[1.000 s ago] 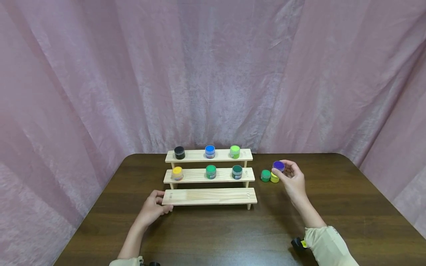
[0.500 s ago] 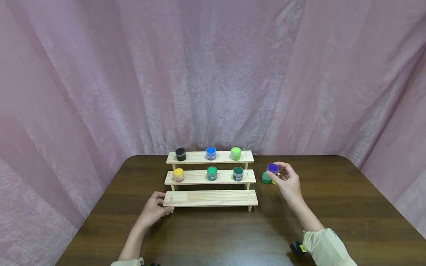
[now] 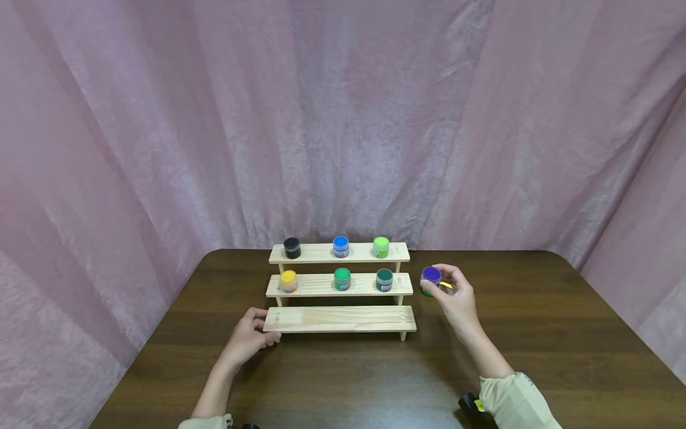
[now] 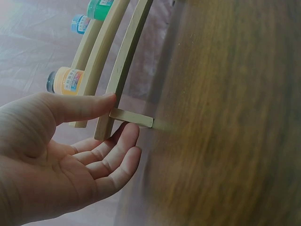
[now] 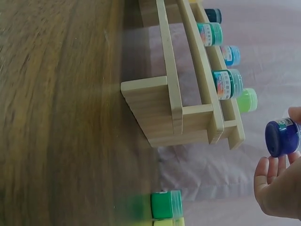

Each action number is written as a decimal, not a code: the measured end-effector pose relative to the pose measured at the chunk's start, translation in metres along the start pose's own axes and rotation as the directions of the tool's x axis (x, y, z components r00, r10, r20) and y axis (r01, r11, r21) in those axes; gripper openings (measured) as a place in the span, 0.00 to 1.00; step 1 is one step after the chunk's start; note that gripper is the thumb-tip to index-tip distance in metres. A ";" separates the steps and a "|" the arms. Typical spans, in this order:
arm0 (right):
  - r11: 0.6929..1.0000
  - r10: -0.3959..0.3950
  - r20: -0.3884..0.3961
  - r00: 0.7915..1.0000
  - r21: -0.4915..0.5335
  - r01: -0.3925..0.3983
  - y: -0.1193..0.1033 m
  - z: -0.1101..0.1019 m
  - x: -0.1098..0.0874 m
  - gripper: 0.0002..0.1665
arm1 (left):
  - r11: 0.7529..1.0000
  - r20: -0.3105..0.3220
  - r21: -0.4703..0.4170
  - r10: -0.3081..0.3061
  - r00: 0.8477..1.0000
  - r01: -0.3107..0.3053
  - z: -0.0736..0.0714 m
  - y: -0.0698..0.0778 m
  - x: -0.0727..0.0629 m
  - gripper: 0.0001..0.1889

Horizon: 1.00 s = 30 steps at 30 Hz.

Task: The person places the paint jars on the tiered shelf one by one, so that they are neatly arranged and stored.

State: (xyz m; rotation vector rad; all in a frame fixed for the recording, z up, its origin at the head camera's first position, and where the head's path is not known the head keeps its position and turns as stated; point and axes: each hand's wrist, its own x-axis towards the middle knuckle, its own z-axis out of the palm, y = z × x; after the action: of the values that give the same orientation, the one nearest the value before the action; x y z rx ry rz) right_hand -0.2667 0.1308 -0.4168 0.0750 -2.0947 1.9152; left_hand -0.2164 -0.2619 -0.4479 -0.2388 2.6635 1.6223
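My right hand [image 3: 457, 304] pinches a purple-lidded paint jar [image 3: 431, 274] between thumb and fingers, upright and raised to the right of the three-tier wooden stand [image 3: 340, 319]. The right wrist view shows this jar's dark blue-violet body [image 5: 282, 139] well above the table. At the stand's lower left end, my left hand [image 3: 246, 339] grips the bottom board, thumb on its front edge and fingers curled behind. Black [image 3: 292, 248], blue [image 3: 340, 247] and light green jars [image 3: 381, 248] stand on the top board. Yellow [image 3: 289, 282], green [image 3: 342, 280] and dark green jars [image 3: 384, 280] line the middle one.
Beneath the right hand, a green jar [image 5: 162, 205] and a yellow jar [image 5: 168, 222] sit side by side on the brown wooden table [image 3: 343, 381], mostly hidden in the head view. A pink curtain [image 3: 343, 119] hangs behind the table's far edge.
My right hand has carried the purple-lidded jar leftward toward the stand, passing over the green and yellow jars. My left hand keeps its place on the bottom board.
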 end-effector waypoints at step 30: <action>0.989 0.010 0.077 0.997 0.147 -0.021 -0.010 0.024 -0.006 0.21 | 1.000 0.000 -0.007 0.000 1.000 0.000 0.000 0.002 -0.002 0.29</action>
State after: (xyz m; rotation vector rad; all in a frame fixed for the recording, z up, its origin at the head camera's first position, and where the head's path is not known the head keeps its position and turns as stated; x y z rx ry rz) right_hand -0.2627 0.1046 -0.4100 0.1668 -2.0029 2.1057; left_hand -0.2147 -0.2606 -0.4460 -0.2388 2.6585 1.6322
